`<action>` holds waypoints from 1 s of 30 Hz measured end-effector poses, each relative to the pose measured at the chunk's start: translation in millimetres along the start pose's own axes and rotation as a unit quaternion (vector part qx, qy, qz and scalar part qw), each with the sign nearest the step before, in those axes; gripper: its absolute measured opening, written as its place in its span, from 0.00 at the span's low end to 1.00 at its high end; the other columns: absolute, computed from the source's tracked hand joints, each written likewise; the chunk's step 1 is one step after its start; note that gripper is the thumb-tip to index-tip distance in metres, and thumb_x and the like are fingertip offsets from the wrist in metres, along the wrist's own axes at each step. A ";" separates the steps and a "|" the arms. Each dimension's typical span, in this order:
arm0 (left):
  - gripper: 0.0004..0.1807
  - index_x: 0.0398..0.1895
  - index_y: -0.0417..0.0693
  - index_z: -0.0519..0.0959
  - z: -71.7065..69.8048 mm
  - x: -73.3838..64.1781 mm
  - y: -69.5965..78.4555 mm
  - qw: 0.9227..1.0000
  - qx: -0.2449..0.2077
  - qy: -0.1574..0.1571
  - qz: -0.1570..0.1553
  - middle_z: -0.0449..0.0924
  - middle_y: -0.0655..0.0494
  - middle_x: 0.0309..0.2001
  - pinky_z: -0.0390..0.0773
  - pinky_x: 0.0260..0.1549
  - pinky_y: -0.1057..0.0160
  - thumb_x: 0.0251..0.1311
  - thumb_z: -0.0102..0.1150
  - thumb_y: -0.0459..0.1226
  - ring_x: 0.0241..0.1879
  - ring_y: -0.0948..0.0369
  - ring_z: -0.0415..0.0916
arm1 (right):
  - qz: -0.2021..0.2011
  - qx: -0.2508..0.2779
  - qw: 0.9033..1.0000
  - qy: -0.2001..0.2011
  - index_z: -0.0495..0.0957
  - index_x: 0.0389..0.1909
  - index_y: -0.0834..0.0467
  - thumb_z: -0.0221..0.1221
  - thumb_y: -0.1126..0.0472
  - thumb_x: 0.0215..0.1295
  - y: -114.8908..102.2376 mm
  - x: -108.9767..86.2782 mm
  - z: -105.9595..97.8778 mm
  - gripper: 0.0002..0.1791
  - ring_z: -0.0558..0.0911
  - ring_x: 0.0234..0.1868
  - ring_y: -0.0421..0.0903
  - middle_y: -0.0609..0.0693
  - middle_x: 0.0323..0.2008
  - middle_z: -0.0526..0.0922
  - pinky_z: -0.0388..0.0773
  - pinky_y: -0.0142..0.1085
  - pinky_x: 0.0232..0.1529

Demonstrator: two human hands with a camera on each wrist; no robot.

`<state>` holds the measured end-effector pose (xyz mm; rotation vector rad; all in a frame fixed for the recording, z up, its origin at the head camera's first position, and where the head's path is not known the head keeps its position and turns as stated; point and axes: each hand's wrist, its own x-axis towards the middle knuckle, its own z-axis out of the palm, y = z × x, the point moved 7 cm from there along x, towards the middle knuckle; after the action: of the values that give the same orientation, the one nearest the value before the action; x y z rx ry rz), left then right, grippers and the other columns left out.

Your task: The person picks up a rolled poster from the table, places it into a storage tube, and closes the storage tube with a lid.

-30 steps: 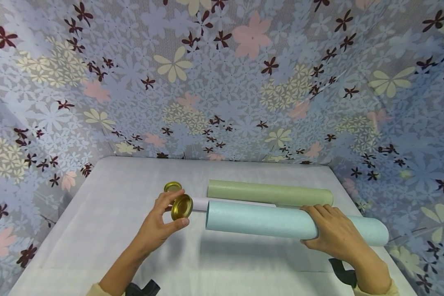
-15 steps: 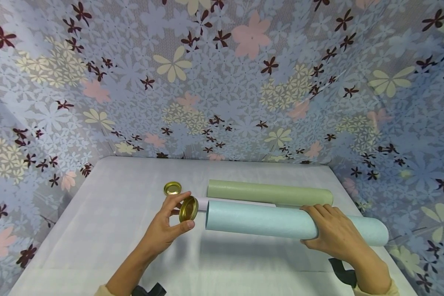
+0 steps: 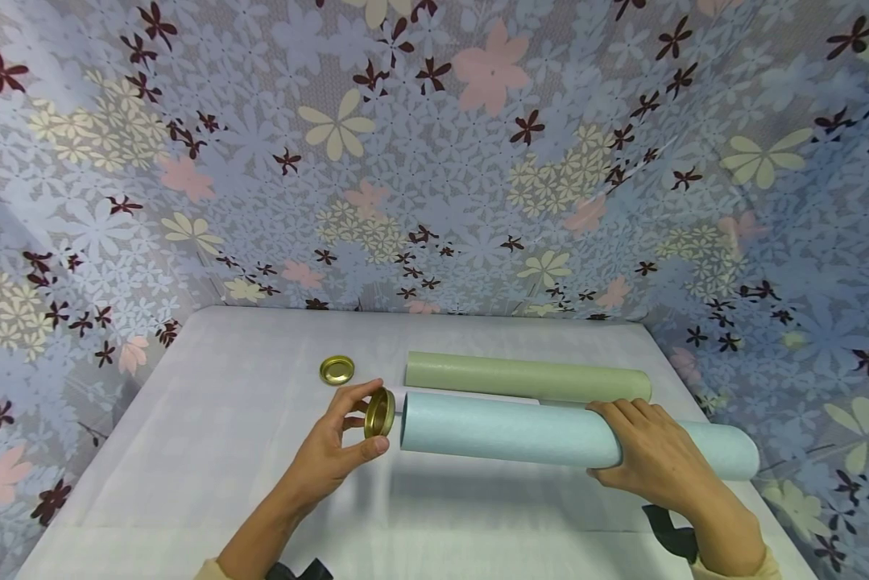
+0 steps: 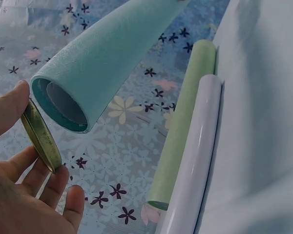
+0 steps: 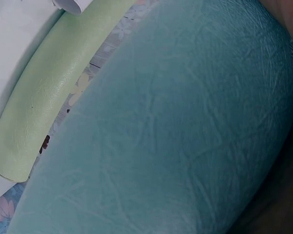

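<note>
My left hand [image 3: 336, 443] pinches a round gold metal lid [image 3: 379, 412] by its rim between thumb and fingers. The lid stands on edge, its hollow side turned to the open left end of a light blue tube [image 3: 506, 429]. A small gap lies between lid and tube in the left wrist view, where a paler inner layer [image 4: 66, 103] shows inside the mouth. Around the tube's right part, my right hand [image 3: 647, 447] grips from above and holds it over the table. A second gold lid [image 3: 337, 370] lies on the table behind my left hand.
Behind the blue tube, a green tube [image 3: 528, 377] lies lengthwise on the white-covered table [image 3: 188, 451]. A white glossy roll [image 4: 195, 156] lies beside it, partly hidden by the blue tube in the head view. Floral cloth [image 3: 434, 161] hangs behind and at both sides.
My left hand has moved right with the lid, bringing it close to the blue tube's open end and turning it more edge-on. The right hand and tube have barely moved.
</note>
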<state>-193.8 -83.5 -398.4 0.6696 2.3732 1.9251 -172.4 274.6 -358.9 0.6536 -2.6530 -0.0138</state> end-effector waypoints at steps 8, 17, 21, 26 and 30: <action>0.36 0.67 0.65 0.61 6.3 0.9 -1.5 1.000 -0.014 -0.013 0.007 0.63 0.57 0.62 0.65 0.56 0.63 0.57 0.63 0.36 0.57 0.59 0.63 | 0.004 0.000 1.000 -0.004 0.74 0.50 0.54 0.76 0.44 0.24 -0.2 -0.1 0.7 0.45 0.78 0.41 0.51 0.50 0.41 0.81 0.73 0.49 0.42; 0.36 0.67 0.65 0.60 10.0 1.7 -3.9 1.000 -0.018 -0.023 -0.006 0.63 0.59 0.65 0.65 0.59 0.59 0.57 0.64 0.38 0.59 0.60 0.64 | 0.010 0.002 1.000 -0.011 0.74 0.51 0.54 0.76 0.43 0.24 -0.4 -0.4 2.4 0.45 0.78 0.41 0.51 0.50 0.42 0.81 0.74 0.49 0.43; 0.36 0.67 0.63 0.60 11.2 2.2 -4.3 0.999 -0.018 -0.026 -0.010 0.64 0.58 0.65 0.65 0.59 0.59 0.56 0.64 0.39 0.60 0.58 0.65 | 0.010 0.002 1.000 -0.012 0.74 0.51 0.54 0.76 0.43 0.24 -0.5 -0.7 3.0 0.45 0.78 0.42 0.51 0.50 0.42 0.81 0.73 0.50 0.44; 0.35 0.66 0.65 0.61 13.4 3.1 -4.3 0.999 -0.021 -0.031 -0.012 0.66 0.58 0.64 0.65 0.60 0.56 0.56 0.65 0.39 0.61 0.55 0.65 | 0.009 0.000 1.000 -0.010 0.74 0.51 0.54 0.76 0.43 0.24 -0.4 -1.0 3.0 0.45 0.78 0.41 0.51 0.51 0.42 0.81 0.74 0.50 0.43; 0.35 0.66 0.63 0.62 15.2 3.7 -3.5 0.999 -0.023 -0.034 -0.013 0.66 0.58 0.64 0.65 0.60 0.54 0.55 0.65 0.39 0.61 0.54 0.65 | 0.010 0.000 1.000 -0.011 0.74 0.51 0.54 0.76 0.43 0.24 -0.2 -1.0 3.3 0.45 0.78 0.42 0.52 0.51 0.42 0.81 0.73 0.50 0.43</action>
<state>-194.0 -68.7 -404.5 0.6872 2.2790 1.9089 -172.8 274.6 -362.3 0.6303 -2.6810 -0.0167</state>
